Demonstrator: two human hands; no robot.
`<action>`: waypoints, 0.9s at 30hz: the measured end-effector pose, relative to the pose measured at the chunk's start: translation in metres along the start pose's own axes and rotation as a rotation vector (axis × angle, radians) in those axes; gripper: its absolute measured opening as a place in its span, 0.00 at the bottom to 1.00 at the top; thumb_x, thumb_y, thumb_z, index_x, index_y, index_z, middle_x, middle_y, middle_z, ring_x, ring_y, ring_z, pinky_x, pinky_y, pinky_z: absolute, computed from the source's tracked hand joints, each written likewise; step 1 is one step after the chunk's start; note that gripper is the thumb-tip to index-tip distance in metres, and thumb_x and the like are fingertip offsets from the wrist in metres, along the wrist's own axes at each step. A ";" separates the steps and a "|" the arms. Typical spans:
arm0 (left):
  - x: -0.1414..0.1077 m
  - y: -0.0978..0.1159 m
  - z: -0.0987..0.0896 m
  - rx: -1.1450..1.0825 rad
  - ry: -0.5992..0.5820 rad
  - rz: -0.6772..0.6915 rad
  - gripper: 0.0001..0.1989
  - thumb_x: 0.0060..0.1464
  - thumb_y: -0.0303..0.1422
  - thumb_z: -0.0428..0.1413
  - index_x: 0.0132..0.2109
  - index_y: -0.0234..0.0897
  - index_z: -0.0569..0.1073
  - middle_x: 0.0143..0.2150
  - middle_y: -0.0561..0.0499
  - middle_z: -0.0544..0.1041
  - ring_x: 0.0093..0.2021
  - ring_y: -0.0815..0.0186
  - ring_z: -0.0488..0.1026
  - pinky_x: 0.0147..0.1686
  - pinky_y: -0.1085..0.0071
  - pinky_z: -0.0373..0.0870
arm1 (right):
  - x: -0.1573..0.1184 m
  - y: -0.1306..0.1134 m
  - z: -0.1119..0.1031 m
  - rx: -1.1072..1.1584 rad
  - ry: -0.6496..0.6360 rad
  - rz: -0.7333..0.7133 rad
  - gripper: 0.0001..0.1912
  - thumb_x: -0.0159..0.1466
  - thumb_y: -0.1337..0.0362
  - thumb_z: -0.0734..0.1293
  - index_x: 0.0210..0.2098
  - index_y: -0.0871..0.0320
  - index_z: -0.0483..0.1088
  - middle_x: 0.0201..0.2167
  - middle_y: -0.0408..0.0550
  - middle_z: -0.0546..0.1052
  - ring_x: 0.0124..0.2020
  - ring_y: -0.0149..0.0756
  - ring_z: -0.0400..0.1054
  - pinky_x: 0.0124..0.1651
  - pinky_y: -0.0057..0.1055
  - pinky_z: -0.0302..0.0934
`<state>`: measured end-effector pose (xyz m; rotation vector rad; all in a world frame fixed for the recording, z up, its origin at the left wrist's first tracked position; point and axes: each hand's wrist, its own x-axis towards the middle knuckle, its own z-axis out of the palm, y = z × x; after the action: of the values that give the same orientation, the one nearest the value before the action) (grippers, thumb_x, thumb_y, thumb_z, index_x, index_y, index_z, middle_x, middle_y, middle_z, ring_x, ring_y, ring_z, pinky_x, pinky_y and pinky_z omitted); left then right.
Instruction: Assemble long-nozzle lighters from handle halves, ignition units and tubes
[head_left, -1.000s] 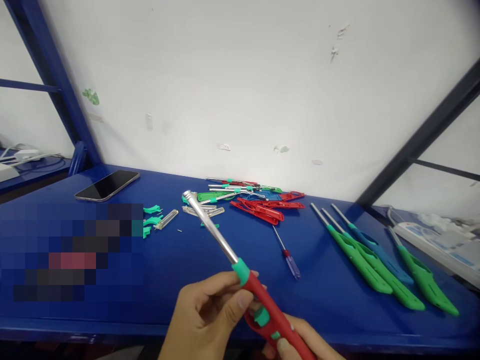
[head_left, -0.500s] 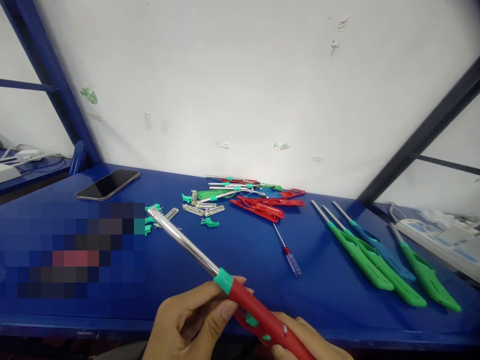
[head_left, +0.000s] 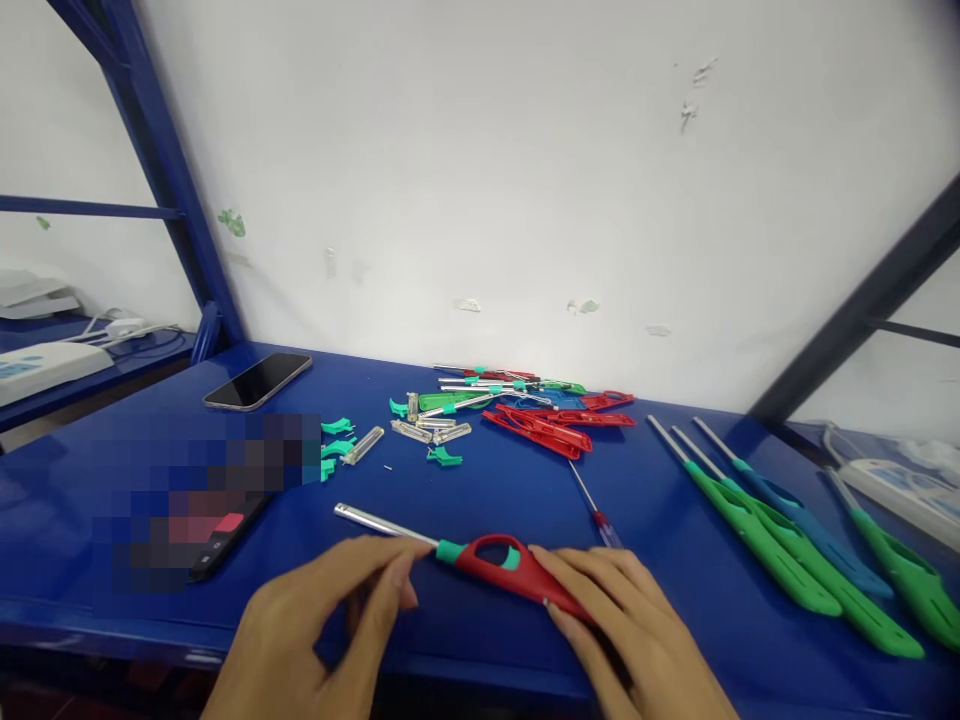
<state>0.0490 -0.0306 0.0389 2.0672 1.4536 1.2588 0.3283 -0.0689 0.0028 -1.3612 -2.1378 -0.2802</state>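
Observation:
A red utility lighter (head_left: 487,575) with a long metal tube and a green collar lies low over the front of the blue table, its tube pointing left. Beside the collar, my left hand (head_left: 322,610) has its thumb and forefinger drawn together at the tube. My right hand (head_left: 622,610) grips the rear of the red handle, fingers on top of it; the handle's end is hidden beneath them. A screwdriver (head_left: 589,500) with a clear purple handle lies just beyond my right hand, which partly covers it.
Red lighter shells (head_left: 540,430), metal tubes (head_left: 472,402), clear fuel tanks (head_left: 365,445) and green triggers (head_left: 445,457) are scattered behind. Several green and blue lighters (head_left: 765,550) lie at the right. A phone (head_left: 259,382) and a partly blurred dark object (head_left: 232,535) are at the left.
The red lighter has come down toward the table and now lies flatter, turned to show its trigger opening. My left hand has shifted left. The view has turned slightly left.

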 end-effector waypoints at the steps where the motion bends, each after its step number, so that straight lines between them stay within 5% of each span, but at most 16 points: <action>1: 0.008 -0.008 -0.001 0.062 -0.016 0.057 0.12 0.66 0.43 0.55 0.44 0.50 0.84 0.34 0.56 0.84 0.34 0.63 0.82 0.33 0.74 0.77 | 0.006 0.002 -0.002 -0.019 -0.008 0.005 0.21 0.74 0.57 0.66 0.66 0.47 0.72 0.55 0.48 0.82 0.54 0.46 0.77 0.54 0.40 0.75; 4: 0.037 -0.033 -0.001 0.263 0.023 0.118 0.16 0.68 0.38 0.50 0.47 0.44 0.84 0.43 0.48 0.85 0.45 0.55 0.81 0.46 0.63 0.78 | 0.021 0.010 -0.011 -0.023 0.053 0.105 0.21 0.75 0.55 0.64 0.65 0.47 0.72 0.58 0.50 0.80 0.58 0.48 0.74 0.58 0.45 0.73; 6: 0.057 -0.046 0.001 0.445 -0.053 0.097 0.19 0.69 0.36 0.47 0.50 0.40 0.83 0.50 0.43 0.84 0.51 0.49 0.78 0.52 0.57 0.75 | 0.024 0.021 -0.014 0.003 0.120 0.225 0.19 0.76 0.56 0.62 0.62 0.48 0.74 0.58 0.50 0.80 0.59 0.48 0.73 0.60 0.47 0.71; 9: 0.080 -0.054 0.004 0.578 -0.161 0.030 0.19 0.67 0.34 0.48 0.52 0.37 0.82 0.53 0.39 0.82 0.56 0.43 0.74 0.49 0.54 0.74 | 0.019 0.044 -0.013 0.015 0.092 0.324 0.19 0.76 0.55 0.62 0.62 0.48 0.75 0.61 0.50 0.78 0.64 0.49 0.70 0.66 0.54 0.66; 13: 0.095 -0.052 0.008 0.601 -0.254 0.016 0.15 0.65 0.34 0.49 0.45 0.40 0.82 0.48 0.41 0.83 0.49 0.45 0.78 0.41 0.58 0.71 | 0.005 0.059 -0.004 0.020 -0.051 0.380 0.20 0.77 0.55 0.60 0.63 0.48 0.74 0.65 0.50 0.75 0.66 0.50 0.69 0.68 0.56 0.64; 18: 0.102 -0.050 0.013 0.638 -0.319 -0.012 0.14 0.65 0.34 0.46 0.36 0.42 0.75 0.39 0.42 0.81 0.38 0.48 0.79 0.35 0.60 0.66 | 0.005 0.049 -0.004 0.015 -0.085 0.451 0.19 0.77 0.57 0.59 0.61 0.51 0.75 0.61 0.51 0.79 0.63 0.50 0.71 0.67 0.55 0.64; 27: 0.103 -0.058 0.004 0.650 -0.350 -0.041 0.14 0.64 0.36 0.45 0.37 0.43 0.75 0.41 0.41 0.83 0.41 0.47 0.80 0.39 0.59 0.69 | 0.003 0.043 -0.005 -0.057 -0.035 0.471 0.16 0.77 0.55 0.61 0.56 0.50 0.75 0.53 0.51 0.80 0.54 0.51 0.73 0.61 0.52 0.63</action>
<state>0.0273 0.0856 0.0468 2.4587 1.8724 0.3796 0.3674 -0.0490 0.0031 -1.8599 -1.7764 -0.1280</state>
